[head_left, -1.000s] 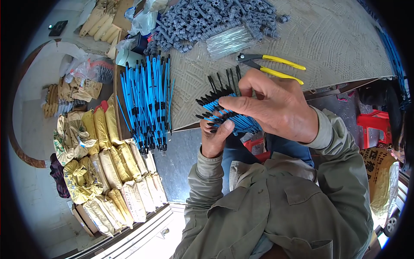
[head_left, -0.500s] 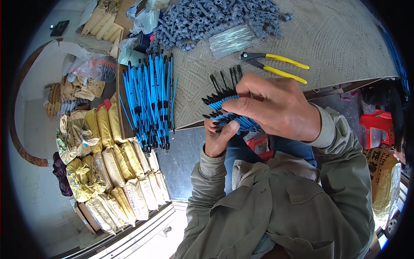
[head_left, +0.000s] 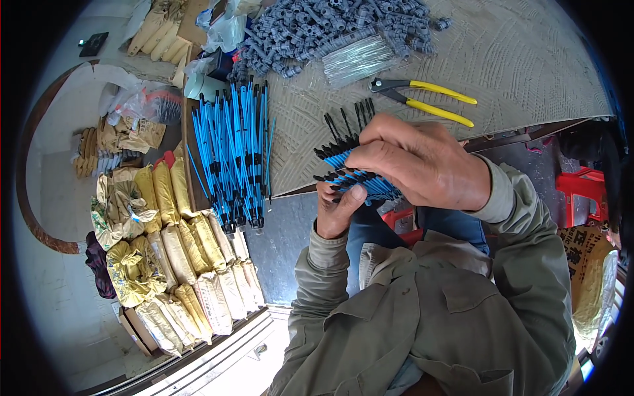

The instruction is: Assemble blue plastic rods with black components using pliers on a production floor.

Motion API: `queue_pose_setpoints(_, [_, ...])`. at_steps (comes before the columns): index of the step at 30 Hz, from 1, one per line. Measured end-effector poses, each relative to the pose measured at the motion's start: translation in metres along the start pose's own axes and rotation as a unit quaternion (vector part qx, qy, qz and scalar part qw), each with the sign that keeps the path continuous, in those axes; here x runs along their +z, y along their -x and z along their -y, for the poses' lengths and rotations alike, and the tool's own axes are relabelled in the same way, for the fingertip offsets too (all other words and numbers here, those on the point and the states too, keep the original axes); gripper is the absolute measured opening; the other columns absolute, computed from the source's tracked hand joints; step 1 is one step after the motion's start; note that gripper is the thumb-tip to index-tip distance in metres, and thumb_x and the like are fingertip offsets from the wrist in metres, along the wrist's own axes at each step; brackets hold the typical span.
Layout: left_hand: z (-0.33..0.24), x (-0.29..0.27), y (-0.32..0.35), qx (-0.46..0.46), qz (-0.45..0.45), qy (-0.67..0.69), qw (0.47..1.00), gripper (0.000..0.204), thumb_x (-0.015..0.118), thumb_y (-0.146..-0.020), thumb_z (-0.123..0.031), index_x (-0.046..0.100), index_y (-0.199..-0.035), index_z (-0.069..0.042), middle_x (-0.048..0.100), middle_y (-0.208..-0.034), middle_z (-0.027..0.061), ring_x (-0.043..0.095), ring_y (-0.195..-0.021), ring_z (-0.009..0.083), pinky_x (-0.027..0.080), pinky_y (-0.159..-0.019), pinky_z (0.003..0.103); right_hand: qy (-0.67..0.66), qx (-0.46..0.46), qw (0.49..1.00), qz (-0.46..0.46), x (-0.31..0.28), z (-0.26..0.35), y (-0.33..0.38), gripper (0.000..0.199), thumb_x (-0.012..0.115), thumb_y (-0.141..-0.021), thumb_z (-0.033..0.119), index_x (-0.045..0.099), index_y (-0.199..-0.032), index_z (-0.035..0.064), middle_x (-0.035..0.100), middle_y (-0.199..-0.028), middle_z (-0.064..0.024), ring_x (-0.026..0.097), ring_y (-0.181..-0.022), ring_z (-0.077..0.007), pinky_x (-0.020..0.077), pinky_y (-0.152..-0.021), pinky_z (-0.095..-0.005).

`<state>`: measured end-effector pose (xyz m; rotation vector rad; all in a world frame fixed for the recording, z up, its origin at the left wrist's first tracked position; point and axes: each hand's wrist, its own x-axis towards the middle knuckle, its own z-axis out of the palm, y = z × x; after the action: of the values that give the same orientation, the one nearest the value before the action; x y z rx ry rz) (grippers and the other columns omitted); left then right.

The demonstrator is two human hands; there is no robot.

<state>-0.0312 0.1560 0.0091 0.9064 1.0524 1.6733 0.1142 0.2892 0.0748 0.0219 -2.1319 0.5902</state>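
A bundle of thin blue sticks [head_left: 373,186] with black tips is gripped from below by my left hand [head_left: 335,212], its thumb lying along the near side. Over the bundle's top bends my right hand [head_left: 432,168], closed, with thumb and forefinger pressed together at an upper row of the same sticks. Those right fingertips partly cover the sticks, so how many they pinch is hidden. Several black ends [head_left: 349,122] stick up beyond the right knuckles, above the table's near edge.
On the table [head_left: 528,59] lie pliers [head_left: 436,102] with yellow handles, a heap of grey plastic fittings [head_left: 330,33] and a clear packet of thin wires [head_left: 360,61]. More blue sticks [head_left: 231,152] lie at the left. Filled sacks [head_left: 191,257] stack beyond; a red stool [head_left: 581,191] stands right.
My right thumb and forefinger have shifted slightly along the upper row of sticks. My left hand keeps its hold on the bundle. The whole view has moved a little.
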Motion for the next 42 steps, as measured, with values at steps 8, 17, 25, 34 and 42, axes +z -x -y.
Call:
queue_pose_setpoints(8, [0.000,0.003,-0.002,0.029,0.022,0.026,0.999,0.035,0.068,-0.078,-0.016,0.056,-0.108,-0.002,0.059,-0.104,0.0037,0.054,-0.095,0.0128,0.040,-0.085,0.030,-0.005,-0.002,1.000,0.024,-0.005,0.000,-0.003,0.027,0.062,-0.068,0.000,0.059,-0.094,0.0037,0.050,-0.081,-0.0063,0.053,-0.058,-0.0170,0.0408,-0.047,-0.0280])
queue_pose_setpoints(17, [-0.001,0.004,-0.004,0.012,0.028,0.007,1.000,0.031,0.066,-0.080,-0.010,0.057,-0.108,0.001,0.061,-0.103,0.0033,0.054,-0.094,0.0100,0.042,-0.082,0.025,0.052,-0.029,0.998,0.032,-0.010,0.004,-0.005,0.031,0.063,-0.063,0.003,0.061,-0.094,0.0033,0.052,-0.078,-0.0065,0.054,-0.059,-0.0176,0.0425,-0.049,-0.0266])
queue_pose_setpoints(25, [-0.005,0.007,-0.006,0.033,0.072,-0.059,0.995,0.031,0.067,-0.079,-0.004,0.058,-0.108,0.002,0.061,-0.103,0.0048,0.055,-0.094,0.0111,0.044,-0.083,0.028,0.079,-0.035,0.996,0.014,-0.005,0.006,-0.005,0.030,0.063,-0.063,0.008,0.059,-0.093,0.0035,0.049,-0.079,-0.0065,0.054,-0.061,-0.0163,0.0448,-0.049,-0.0276])
queue_pose_setpoints(34, [-0.007,0.008,-0.006,0.067,0.099,-0.078,0.990,0.033,0.068,-0.078,-0.001,0.058,-0.109,0.002,0.061,-0.104,0.0058,0.055,-0.098,0.0126,0.044,-0.085,0.028,0.101,-0.033,0.993,0.045,-0.010,0.018,-0.007,0.038,0.065,-0.062,0.006,0.061,-0.099,0.0011,0.050,-0.079,-0.0073,0.054,-0.061,-0.0149,0.0456,-0.049,-0.0257])
queue_pose_setpoints(42, [-0.007,0.008,-0.005,0.042,0.090,-0.047,0.994,0.035,0.069,-0.077,-0.001,0.058,-0.111,0.001,0.060,-0.108,0.0054,0.055,-0.098,0.0117,0.043,-0.085,0.027,0.061,-0.039,0.997,0.032,-0.009,0.013,-0.006,0.039,0.065,-0.061,0.004,0.061,-0.100,0.0007,0.050,-0.078,-0.0074,0.054,-0.061,-0.0153,0.0455,-0.049,-0.0257])
